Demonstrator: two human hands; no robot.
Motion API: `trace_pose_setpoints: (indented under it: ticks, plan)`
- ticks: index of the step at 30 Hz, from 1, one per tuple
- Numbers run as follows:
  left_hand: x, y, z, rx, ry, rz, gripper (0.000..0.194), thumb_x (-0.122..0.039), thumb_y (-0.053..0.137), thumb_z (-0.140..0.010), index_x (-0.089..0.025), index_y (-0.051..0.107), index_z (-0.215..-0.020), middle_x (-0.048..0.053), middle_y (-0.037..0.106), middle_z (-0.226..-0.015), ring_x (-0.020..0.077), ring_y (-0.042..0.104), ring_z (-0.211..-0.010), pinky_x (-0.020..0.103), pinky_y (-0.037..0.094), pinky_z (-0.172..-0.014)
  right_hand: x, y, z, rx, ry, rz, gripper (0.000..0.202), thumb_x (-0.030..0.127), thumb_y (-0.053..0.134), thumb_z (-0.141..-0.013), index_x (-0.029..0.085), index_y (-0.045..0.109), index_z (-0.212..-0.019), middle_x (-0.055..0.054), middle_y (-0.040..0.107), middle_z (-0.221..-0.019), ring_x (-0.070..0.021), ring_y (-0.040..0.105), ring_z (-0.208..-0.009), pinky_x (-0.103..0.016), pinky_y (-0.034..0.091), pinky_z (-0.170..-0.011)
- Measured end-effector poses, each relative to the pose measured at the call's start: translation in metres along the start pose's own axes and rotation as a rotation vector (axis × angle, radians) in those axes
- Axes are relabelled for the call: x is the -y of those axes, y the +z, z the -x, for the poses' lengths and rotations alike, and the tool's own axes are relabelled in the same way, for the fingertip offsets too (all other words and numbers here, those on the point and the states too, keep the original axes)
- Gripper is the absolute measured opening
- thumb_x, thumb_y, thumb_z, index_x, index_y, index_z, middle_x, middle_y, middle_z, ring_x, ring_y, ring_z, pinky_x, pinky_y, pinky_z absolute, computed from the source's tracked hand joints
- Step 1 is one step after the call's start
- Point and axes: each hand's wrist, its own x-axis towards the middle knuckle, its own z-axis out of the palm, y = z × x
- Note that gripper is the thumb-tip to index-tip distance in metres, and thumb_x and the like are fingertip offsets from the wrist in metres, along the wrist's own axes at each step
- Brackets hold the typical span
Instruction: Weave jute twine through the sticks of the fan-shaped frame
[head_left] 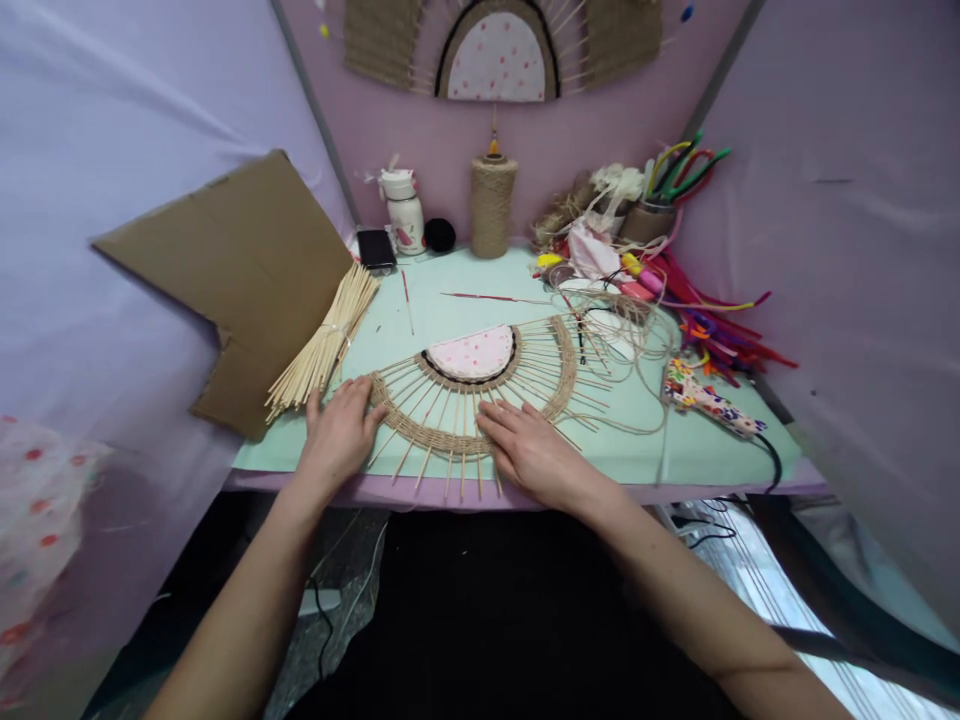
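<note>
A half-round woven fan of thin sticks and twine (450, 440) lies on the table, its straight side away from me. At its centre sits a half-circle of white cloth with pink dots (474, 354), edged in black and brown. My left hand (341, 430) rests at the left end of the outer twine band, thumb apart from the fingers and touching the band. My right hand (529, 445) lies flat over the lower right of the band and sticks, fingers stretched out. Parts of the sticks beneath it are hidden. Loose twine (637, 425) trails from the right side.
Left stand a stick bundle (326, 340) and brown cardboard (255, 270). Behind are a white bottle (406, 215), a phone-like black object (376, 249) and a twine cone (493, 210). Right lie tangled craft materials (592, 250) and a patterned glue gun (709, 400). A similar fan (495, 60) hangs above.
</note>
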Motion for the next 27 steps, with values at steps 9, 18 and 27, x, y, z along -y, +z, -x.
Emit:
trace_pose_setpoints:
  ticks: [9,18,27]
  plan:
    - [-0.042,-0.016,-0.008,-0.011,0.189,0.069,0.053,-0.039,0.031,-0.098,-0.012,0.041,-0.143,0.015,0.037,-0.154,0.0282,0.03,-0.144,0.052,0.019,-0.119,-0.003,-0.008,0.004,-0.08,-0.017,-0.001,0.047,0.019,0.04,-0.095,0.017,0.049,-0.141,-0.012,0.046,-0.149,-0.0284,0.042,-0.138,-0.054,0.034,-0.112]
    - [-0.12,-0.021,-0.06,0.319,0.757,0.126,0.051,-0.039,0.031,-0.101,-0.019,0.035,-0.149,0.008,0.023,-0.161,0.0227,0.016,-0.149,0.046,0.013,-0.121,-0.037,-0.027,0.058,-0.226,-0.044,0.139,0.044,0.024,0.042,-0.096,0.016,0.052,-0.138,-0.014,0.053,-0.142,-0.0263,0.049,-0.132,-0.05,0.039,-0.11]
    - [-0.135,0.007,-0.069,0.436,0.887,0.081,0.052,-0.047,0.03,-0.101,-0.029,0.033,-0.15,0.005,0.015,-0.163,0.0253,0.006,-0.151,0.055,0.005,-0.119,-0.03,0.002,0.062,-0.172,-0.017,0.2,0.046,0.029,0.046,-0.096,0.013,0.052,-0.138,-0.016,0.054,-0.14,-0.0285,0.048,-0.131,-0.05,0.035,-0.112]
